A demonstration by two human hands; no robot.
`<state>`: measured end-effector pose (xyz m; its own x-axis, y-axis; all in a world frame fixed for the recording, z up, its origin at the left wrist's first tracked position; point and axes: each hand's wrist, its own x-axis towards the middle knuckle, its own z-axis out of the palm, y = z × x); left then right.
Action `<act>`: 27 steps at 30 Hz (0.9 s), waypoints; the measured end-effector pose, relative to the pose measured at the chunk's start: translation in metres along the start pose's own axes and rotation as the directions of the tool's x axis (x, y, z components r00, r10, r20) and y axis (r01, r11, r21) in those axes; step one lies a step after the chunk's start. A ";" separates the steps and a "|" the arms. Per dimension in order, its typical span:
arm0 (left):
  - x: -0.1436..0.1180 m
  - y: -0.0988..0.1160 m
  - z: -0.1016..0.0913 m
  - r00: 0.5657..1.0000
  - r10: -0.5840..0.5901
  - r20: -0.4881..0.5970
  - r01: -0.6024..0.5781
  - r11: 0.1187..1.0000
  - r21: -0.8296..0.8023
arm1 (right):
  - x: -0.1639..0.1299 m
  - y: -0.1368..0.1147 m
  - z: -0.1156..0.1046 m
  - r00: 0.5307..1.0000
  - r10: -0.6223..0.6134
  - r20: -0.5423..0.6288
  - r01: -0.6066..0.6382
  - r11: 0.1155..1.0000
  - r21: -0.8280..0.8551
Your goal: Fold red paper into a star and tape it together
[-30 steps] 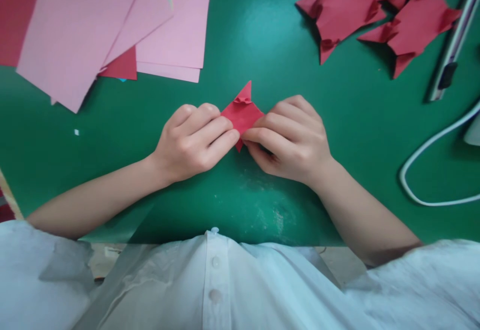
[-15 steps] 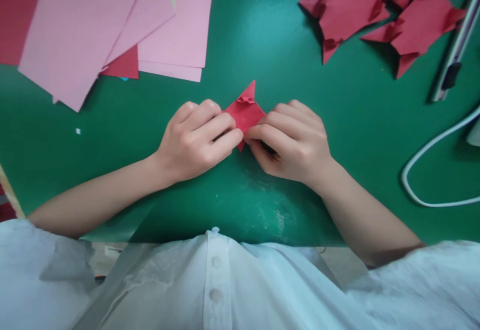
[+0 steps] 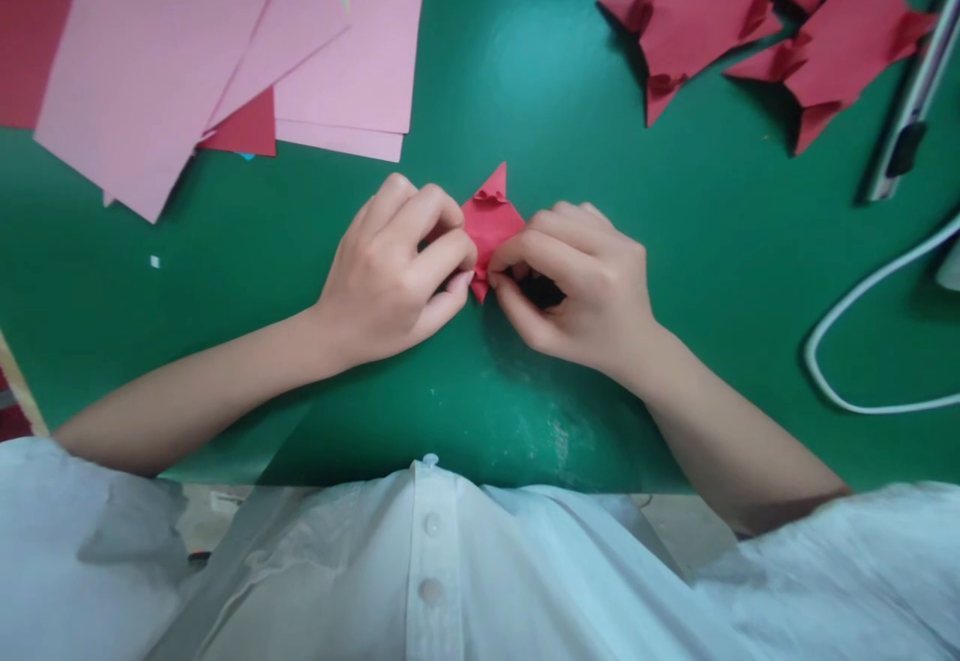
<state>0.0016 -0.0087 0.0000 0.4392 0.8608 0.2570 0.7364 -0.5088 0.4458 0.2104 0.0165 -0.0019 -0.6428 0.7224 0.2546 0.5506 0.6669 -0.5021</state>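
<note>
Left hand (image 3: pixel 390 266) and right hand (image 3: pixel 581 281) each pinch the folded red paper (image 3: pixel 489 224) between them, on the green worktop (image 3: pixel 525 71).

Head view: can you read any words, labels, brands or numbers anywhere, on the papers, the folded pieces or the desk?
None can be read.
Pink sheets: blank.
Red folded piece pinched between left hand and right hand: plain.
Finished red pieces: plain.
Green mat: no print.
Grey bar with a black part at the right edge: no marking visible.
</note>
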 end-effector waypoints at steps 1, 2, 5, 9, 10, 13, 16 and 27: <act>0.001 -0.001 -0.001 1.000 0.002 0.010 -0.002 1.000 -0.019 | 0.000 0.001 0.000 1.000 -0.006 -0.001 0.006 1.000 0.010; 0.001 -0.002 -0.001 1.000 0.005 0.019 -0.004 0.999 -0.032 | 0.001 0.001 -0.001 1.000 -0.010 0.005 0.010 1.000 0.015; 0.002 -0.003 -0.003 0.999 0.023 0.028 -0.022 1.000 -0.022 | 0.001 0.002 -0.002 0.999 -0.012 0.046 0.012 1.000 0.002; 0.001 -0.003 -0.003 0.996 0.087 0.007 -0.087 0.993 0.074 | 0.000 0.003 -0.002 0.997 -0.030 0.070 0.033 0.999 -0.034; 0.000 -0.003 -0.002 0.994 0.112 -0.010 -0.110 0.990 0.089 | 0.000 0.003 -0.002 0.997 -0.036 0.069 0.039 0.998 -0.045; -0.001 -0.004 -0.001 0.982 0.176 -0.067 -0.169 0.980 0.106 | -0.002 0.003 -0.001 0.997 -0.052 0.060 0.057 0.996 -0.076; -0.001 -0.004 0.000 0.982 0.175 -0.070 -0.168 0.981 0.102 | -0.003 0.004 0.001 0.997 -0.071 0.041 0.074 0.995 -0.072; 0.000 0.000 -0.002 1.000 0.010 0.030 -0.011 0.999 0.030 | -0.001 -0.003 -0.004 0.993 0.104 0.051 -0.103 0.995 -0.013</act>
<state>0.0003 -0.0089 0.0015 0.4617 0.8551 0.2358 0.7467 -0.5182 0.4170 0.2116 0.0146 0.0020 -0.6083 0.7777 0.1588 0.6209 0.5909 -0.5151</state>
